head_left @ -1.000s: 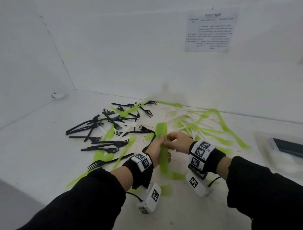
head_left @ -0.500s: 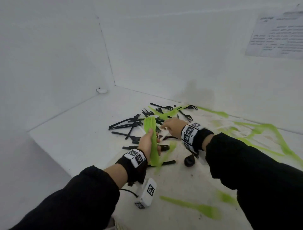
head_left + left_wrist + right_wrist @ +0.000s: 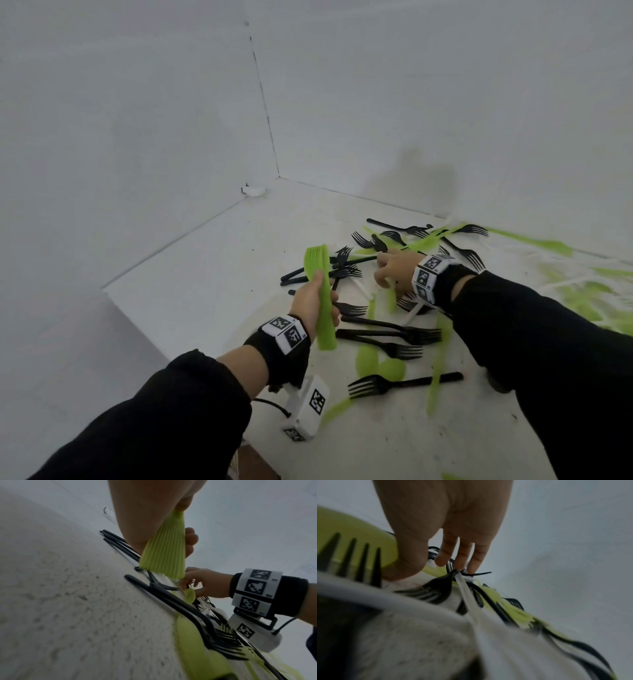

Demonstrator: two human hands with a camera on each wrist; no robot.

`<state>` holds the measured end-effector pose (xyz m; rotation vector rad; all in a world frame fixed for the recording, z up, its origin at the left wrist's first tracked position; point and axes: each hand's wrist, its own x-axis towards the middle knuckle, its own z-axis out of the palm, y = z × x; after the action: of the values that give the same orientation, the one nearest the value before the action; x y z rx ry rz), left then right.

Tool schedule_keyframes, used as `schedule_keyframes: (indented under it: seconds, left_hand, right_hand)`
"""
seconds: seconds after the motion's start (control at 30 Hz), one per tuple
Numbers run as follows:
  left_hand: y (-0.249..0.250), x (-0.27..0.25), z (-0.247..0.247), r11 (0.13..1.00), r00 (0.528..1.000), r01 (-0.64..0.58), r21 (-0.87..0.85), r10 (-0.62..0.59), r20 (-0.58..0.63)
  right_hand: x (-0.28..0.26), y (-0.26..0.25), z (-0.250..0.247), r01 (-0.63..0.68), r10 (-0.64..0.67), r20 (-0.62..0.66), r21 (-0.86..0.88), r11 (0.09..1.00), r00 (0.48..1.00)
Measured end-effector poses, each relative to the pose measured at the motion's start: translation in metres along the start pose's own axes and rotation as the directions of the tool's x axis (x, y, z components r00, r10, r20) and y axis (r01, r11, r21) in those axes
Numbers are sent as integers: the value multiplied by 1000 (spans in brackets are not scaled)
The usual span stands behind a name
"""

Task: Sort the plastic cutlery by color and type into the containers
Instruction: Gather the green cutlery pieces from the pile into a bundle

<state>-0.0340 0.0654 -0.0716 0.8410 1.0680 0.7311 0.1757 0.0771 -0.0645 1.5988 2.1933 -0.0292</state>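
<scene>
My left hand (image 3: 310, 299) grips a stack of green plastic cutlery (image 3: 321, 291) upright above the white table; in the left wrist view the stack (image 3: 164, 550) fans out below my left hand (image 3: 150, 513). To its right, my right hand (image 3: 390, 270) reaches down into a mixed pile of black forks (image 3: 390, 330), green pieces (image 3: 368, 359) and white pieces (image 3: 411, 313). There my right hand (image 3: 202, 584) pinches a single green piece (image 3: 189, 595) between thumb and fingers. In the blurred right wrist view, its fingertips (image 3: 462, 561) touch black and white cutlery.
The table (image 3: 212, 260) ends at a near-left edge, and white walls close the corner behind it. A small white fitting (image 3: 254, 190) sits in that corner. More green cutlery (image 3: 582, 298) lies scattered at the far right. No containers are in view.
The head view has swung left. My right hand left the green stack and went down into the pile, taking hold of a green piece. My left hand still holds the stack.
</scene>
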Motion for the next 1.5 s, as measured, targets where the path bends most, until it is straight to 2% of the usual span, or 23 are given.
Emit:
schedule_keyframes:
  seconds: [0.07, 0.2, 0.27, 0.33, 0.4, 0.47, 0.57, 0.63, 0.77, 0.87, 0.97, 1.13, 1.27, 1.3, 1.4, 1.5]
  left_hand:
    - [2, 7, -2, 1000, 1000, 4, -2, -4, 10]
    - [3, 16, -3, 1000, 999, 12, -14, -12, 36]
    - [4, 18, -3, 1000, 999, 8, -26, -7, 47]
    - [4, 20, -4, 999, 999, -4, -35, 6, 45]
    - [5, 22, -5, 999, 999, -19, -40, 20, 45]
    - [5, 22, -6, 999, 999, -25, -44, 27, 47]
    - [5, 21, -6, 998, 998, -23, -59, 26, 50]
    - [5, 20, -6, 998, 998, -23, -64, 27, 51]
    - [3, 20, -9, 999, 999, -17, -50, 19, 34]
    - [0, 21, -11, 998, 1000, -2, -57, 3, 20]
    - [-2, 20, -10, 999, 1000, -1, -52, 1, 10]
    - [-3, 16, -10, 998, 1000, -13, -54, 14, 14]
    - [-3, 13, -11, 999, 999, -16, -44, 17, 32]
    - [-3, 12, -10, 999, 999, -17, -38, 19, 36]
    - [-5, 8, -6, 1000, 998, -16, -20, 17, 52]
    - [-9, 4, -2, 1000, 997, -11, -4, 11, 74]
  right_hand:
    - [1, 5, -4, -6, 6, -28, -4, 1000, 1000]
    - [-1, 16, -9, -115, 158, -202, 205, 972, 967]
    - [-2, 15, -10, -69, 177, -311, 327, 942, 934]
    - [-6, 3, -12, 49, 122, -352, 440, 897, 928]
    - [-11, -13, -13, 86, 57, -290, 458, 885, 955]
    - [-12, -29, -14, 66, -13, -129, 415, 907, 992]
    - [-6, -44, -13, 106, -121, 28, 316, 943, 992]
    - [-3, -49, -11, 137, -152, 26, 306, 942, 988]
    - [-5, -51, -7, 187, -173, -72, 322, 928, 982]
    - [-6, -53, -6, 174, -195, 46, 283, 943, 980]
    - [-4, -50, -7, 145, -165, 84, 206, 968, 983]
    - [-10, -36, -9, 28, -26, -18, 120, 992, 1000]
    - [-21, -19, -13, -229, 237, -106, 81, 970, 966]
    - [-23, -15, -13, -283, 293, -91, 107, 953, 952]
    - [-36, -11, -15, -397, 425, -6, 343, 851, 905]
    - [-56, -16, -23, -493, 596, -57, 502, 710, 801]
